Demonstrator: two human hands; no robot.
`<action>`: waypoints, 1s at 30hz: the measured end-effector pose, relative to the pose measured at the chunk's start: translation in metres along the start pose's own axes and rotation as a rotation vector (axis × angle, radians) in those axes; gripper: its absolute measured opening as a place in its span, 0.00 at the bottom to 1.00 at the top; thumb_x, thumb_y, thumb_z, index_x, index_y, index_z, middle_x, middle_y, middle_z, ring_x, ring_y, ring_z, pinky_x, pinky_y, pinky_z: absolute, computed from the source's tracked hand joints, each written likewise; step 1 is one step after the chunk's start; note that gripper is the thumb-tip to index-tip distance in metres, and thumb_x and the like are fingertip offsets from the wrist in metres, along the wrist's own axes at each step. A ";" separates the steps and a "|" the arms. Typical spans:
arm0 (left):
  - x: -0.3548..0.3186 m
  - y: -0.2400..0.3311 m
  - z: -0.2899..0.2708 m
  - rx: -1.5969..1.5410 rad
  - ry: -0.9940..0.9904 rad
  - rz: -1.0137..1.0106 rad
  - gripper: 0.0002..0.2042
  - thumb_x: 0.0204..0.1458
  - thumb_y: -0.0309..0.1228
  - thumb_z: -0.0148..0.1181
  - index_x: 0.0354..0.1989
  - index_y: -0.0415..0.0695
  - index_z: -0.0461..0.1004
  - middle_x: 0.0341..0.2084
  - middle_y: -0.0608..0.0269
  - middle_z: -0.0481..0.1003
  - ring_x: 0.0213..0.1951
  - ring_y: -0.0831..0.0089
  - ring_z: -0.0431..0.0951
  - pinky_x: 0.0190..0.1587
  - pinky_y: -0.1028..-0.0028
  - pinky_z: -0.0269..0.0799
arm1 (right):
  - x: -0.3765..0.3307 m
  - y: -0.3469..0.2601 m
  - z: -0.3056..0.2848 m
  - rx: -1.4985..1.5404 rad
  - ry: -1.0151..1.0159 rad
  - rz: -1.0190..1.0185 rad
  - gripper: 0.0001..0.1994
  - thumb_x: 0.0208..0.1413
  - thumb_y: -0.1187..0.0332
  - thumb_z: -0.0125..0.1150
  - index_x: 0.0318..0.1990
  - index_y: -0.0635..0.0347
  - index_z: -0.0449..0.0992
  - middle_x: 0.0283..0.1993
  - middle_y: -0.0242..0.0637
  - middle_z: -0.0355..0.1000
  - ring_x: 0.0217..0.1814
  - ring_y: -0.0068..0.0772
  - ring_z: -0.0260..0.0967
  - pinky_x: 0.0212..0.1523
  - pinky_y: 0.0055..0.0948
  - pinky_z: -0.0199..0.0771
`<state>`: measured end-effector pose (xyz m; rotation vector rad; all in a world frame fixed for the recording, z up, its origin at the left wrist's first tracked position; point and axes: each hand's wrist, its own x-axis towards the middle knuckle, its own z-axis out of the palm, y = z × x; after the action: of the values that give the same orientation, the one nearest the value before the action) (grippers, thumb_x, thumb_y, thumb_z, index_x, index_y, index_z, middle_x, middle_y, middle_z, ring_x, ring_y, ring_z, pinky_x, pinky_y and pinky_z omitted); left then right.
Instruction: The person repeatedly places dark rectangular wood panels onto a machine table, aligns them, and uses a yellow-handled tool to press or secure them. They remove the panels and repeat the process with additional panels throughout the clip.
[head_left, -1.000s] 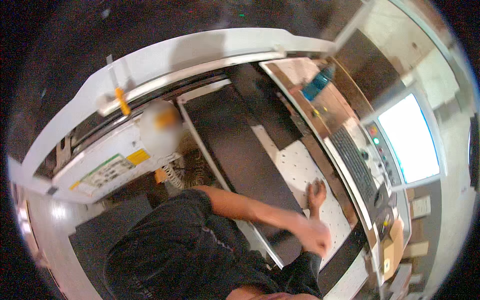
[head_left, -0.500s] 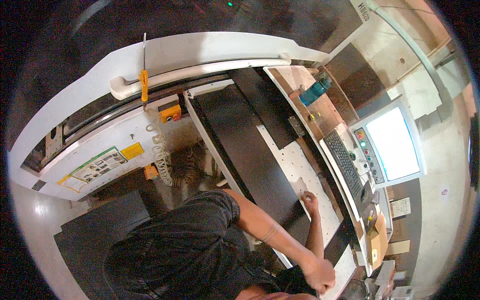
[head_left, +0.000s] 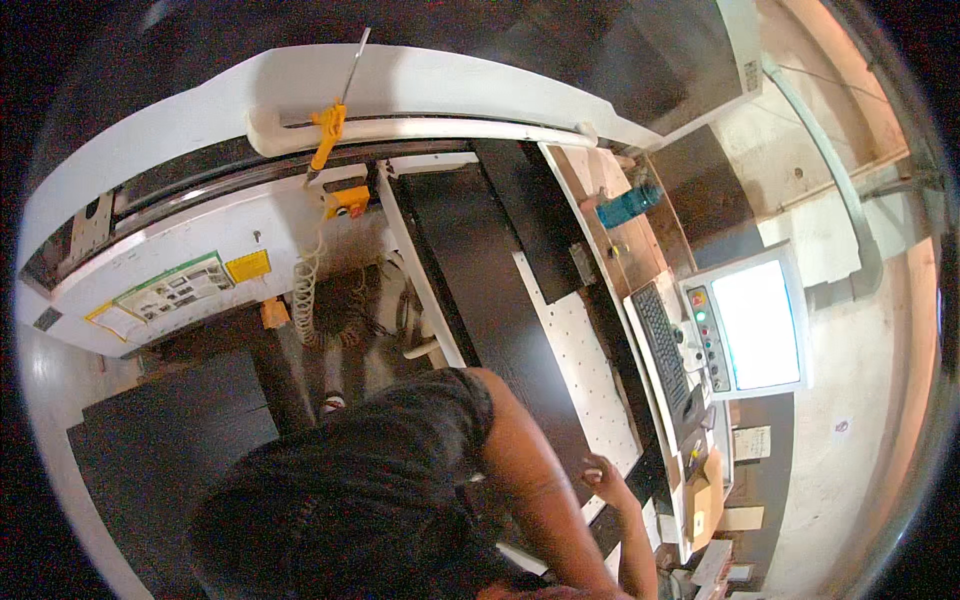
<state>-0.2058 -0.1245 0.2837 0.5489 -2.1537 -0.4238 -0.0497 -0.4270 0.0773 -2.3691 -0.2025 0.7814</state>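
Note:
A dark flat panel (head_left: pixel 490 270) lies on a white perforated bed (head_left: pixel 580 370). Beside the panel's lower right end is my right hand (head_left: pixel 603 480), its fingers curled in; a small pale spot shows among them, too small to name. My left arm (head_left: pixel 540 480) comes from a black sleeve, runs down past the panel and leaves at the lower edge. My left hand is out of view.
A yellow air gun (head_left: pixel 328 130) on a coiled hose (head_left: pixel 308 285) rests at the white rail. To the right are a blue bottle (head_left: pixel 628 205), keyboard (head_left: pixel 658 340), lit monitor (head_left: pixel 750 325) and open cardboard box (head_left: pixel 704 500). Dark boards (head_left: pixel 180 430) lie at lower left.
My view has shifted. My left hand, seen as a fist near the lower edge before, has dropped out of the picture. My right hand appears lower, nearer the panel's end.

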 end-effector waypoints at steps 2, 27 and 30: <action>-0.013 0.004 -0.002 0.004 0.020 -0.022 0.17 0.66 0.41 0.54 0.44 0.35 0.77 0.37 0.46 0.78 0.39 0.55 0.75 0.44 0.55 0.70 | -0.026 -0.029 -0.013 -0.029 0.011 0.091 0.28 0.58 0.80 0.66 0.67 0.63 0.66 0.63 0.41 0.72 0.48 0.27 0.77 0.47 0.27 0.79; -0.007 0.053 -0.010 0.070 0.085 0.080 0.17 0.68 0.42 0.53 0.43 0.37 0.76 0.35 0.54 0.77 0.38 0.63 0.75 0.44 0.62 0.71 | -0.016 -0.118 0.259 0.657 -0.157 0.080 0.16 0.66 0.70 0.61 0.58 0.65 0.74 0.54 0.38 0.78 0.51 0.30 0.77 0.49 0.30 0.76; -0.012 0.053 -0.020 0.100 0.106 0.078 0.17 0.68 0.42 0.53 0.43 0.37 0.76 0.35 0.55 0.77 0.38 0.64 0.75 0.44 0.63 0.71 | -0.003 -0.129 0.268 0.650 -0.183 0.058 0.16 0.66 0.70 0.61 0.58 0.65 0.74 0.54 0.38 0.78 0.51 0.30 0.76 0.49 0.30 0.76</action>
<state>-0.1954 -0.0754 0.3126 0.5287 -2.0949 -0.2404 -0.2016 -0.1871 -0.0103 -1.6989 0.0459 0.9249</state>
